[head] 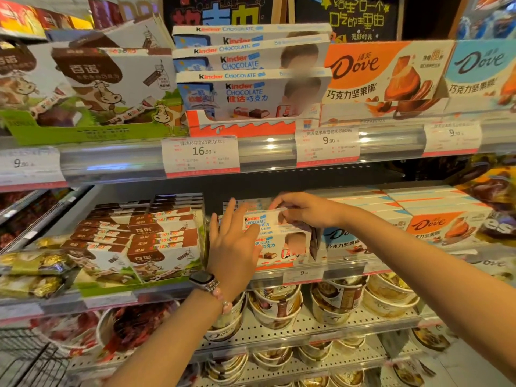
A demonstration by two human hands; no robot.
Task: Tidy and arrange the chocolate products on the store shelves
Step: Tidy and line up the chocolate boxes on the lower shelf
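Right grip (300,212) pinches the top Kinder box (262,219) by its right end; left grip (233,241), fingers spread, presses flat against its left face.

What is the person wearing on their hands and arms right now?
Both forearms are bare, with no sleeves in view. The left wrist carries a watch with a dark square face and a light band, plus a bracelet of pale pink beads. The right hand and wrist show no jewellery or gloves.

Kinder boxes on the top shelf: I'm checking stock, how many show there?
3, stacked stepwise in the red and white tray: front box, middle box, back box. More may be hidden behind them.
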